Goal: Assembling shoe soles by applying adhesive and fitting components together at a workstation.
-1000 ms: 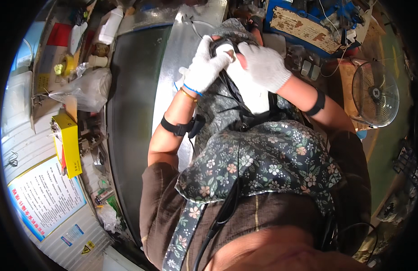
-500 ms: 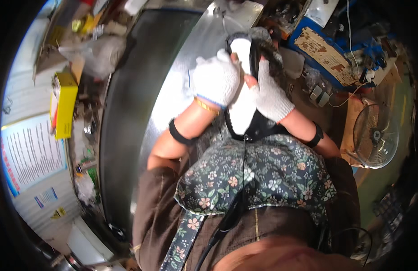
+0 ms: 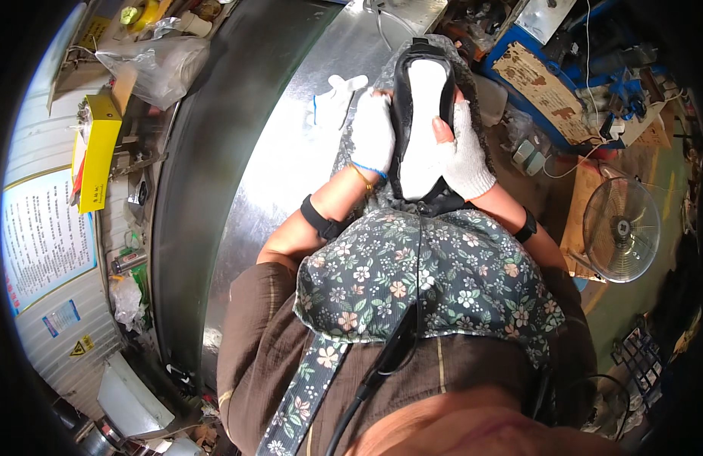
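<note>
A black shoe upper with a long white insole (image 3: 425, 114) facing up lies in front of me, pointing away, above my floral apron. My left hand (image 3: 374, 137), in a white knit glove with bare fingertips, is closed along the upper's left edge; its fingers are partly hidden. On the right side my right hand (image 3: 464, 152), gloved alike, grips the edge with its thumb resting on the white insole. Black straps (image 3: 442, 202) hang at the near end. A loose white glove (image 3: 336, 105) rests on the shiny metal table (image 3: 271, 171) to the left.
A dark conveyor belt (image 3: 207, 152) runs along the left, beyond it a yellow box (image 3: 101, 156) and a clear plastic bag (image 3: 157, 68). At the right stand a fan (image 3: 623, 228) and a blue-framed machine (image 3: 545, 91). Grey patterned material (image 3: 385, 76) lies under the upper.
My left hand has shifted from over the insole to the upper's left edge, uncovering more of the white surface. The right hand has slid slightly nearer me along the right edge.
</note>
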Demonstrator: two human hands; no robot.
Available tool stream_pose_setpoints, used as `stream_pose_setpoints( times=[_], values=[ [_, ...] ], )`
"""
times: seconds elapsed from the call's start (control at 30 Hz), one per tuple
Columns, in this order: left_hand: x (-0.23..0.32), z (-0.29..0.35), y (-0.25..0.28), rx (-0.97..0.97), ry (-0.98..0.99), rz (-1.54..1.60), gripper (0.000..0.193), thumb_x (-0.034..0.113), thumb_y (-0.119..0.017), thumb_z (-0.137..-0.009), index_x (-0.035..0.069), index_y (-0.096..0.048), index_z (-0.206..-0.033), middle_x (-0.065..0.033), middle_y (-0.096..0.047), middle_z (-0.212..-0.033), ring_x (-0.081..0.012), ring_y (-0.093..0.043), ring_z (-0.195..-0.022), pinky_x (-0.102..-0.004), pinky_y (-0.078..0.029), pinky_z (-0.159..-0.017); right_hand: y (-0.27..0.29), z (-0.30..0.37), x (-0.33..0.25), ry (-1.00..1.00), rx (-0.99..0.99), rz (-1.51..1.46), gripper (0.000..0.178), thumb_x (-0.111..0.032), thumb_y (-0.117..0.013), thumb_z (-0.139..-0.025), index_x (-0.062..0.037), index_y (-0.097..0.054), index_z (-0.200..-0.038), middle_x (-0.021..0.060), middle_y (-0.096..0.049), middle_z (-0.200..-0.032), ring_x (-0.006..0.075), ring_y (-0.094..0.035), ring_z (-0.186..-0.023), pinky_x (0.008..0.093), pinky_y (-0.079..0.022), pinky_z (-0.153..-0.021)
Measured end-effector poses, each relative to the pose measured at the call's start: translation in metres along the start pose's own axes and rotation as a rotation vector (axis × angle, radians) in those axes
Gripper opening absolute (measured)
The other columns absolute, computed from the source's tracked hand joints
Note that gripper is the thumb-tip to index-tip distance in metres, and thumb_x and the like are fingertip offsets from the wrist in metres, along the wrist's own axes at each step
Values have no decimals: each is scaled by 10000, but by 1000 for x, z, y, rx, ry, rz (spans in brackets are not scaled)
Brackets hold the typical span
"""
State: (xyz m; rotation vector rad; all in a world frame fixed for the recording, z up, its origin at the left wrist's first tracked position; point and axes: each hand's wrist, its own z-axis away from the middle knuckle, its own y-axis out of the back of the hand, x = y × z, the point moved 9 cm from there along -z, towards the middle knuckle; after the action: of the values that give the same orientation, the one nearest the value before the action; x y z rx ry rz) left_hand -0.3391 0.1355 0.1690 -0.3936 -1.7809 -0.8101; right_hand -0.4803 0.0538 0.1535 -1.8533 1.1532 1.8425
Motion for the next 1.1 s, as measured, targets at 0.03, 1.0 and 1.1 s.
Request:
stream_pose_setpoints(
  times=[0.03,1.0,1.1],
  values=[
    [-9,-16,-6,-94,25,-126,382,277,-338,-1085,14,-600,-1177,-164,-636,-995,-253,-590,-937,-382,-460,-884,1,2,-1,9,-1,11,611,-175,-481,-1042,67,-224,-1540,256,-354,-1543,330,-342,-1446,386,-254,-1189],
    [32,-23,-68,-639,-305,216,738,232,-764,-858,10,-403,-1462,-172,-524,-1407,-326,-457,-1368,-421,-366,-1140,50,-36,-22,51,-13,-210,353,52,-422,-970,17,-576,-1286,110,-611,-1328,227,-541,-1294,344,-374,-1124],
    [25,-23,-69,-685,-232,249,973,299,-887,-723,-9,-358,-1480,-196,-499,-1425,-310,-462,-1365,-409,-360,-1147,52,-34,-29,58,78,41,374,52,-505,-942,-16,-581,-1302,91,-618,-1283,213,-572,-1219,335,-411,-1081]
  ],
)
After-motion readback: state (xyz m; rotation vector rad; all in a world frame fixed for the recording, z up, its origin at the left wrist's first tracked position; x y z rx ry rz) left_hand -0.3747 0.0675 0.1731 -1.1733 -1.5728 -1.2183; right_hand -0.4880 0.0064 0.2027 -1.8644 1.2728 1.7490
